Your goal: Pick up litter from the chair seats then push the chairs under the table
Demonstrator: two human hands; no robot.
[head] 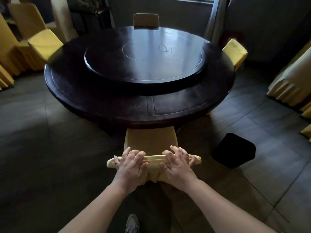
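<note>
A chair in a yellow cloth cover (150,140) stands right in front of me, its seat tucked under the near edge of the round dark table (117,105). My left hand (130,165) and my right hand (179,165) both rest on top of the chair's backrest, fingers curled over the top edge. No litter shows on the visible part of the seat. Three more yellow-covered chairs stand around the table: one at the far side (146,21), one at the right (235,52), one at the left (42,42) with its seat out from the table.
A round turntable (144,76) sits on the middle of the table. A black bin (234,150) stands on the tiled floor to the right of my chair. Yellow-skirted furniture lines the left (6,64) and right (291,84) sides. My shoe (133,223) shows below.
</note>
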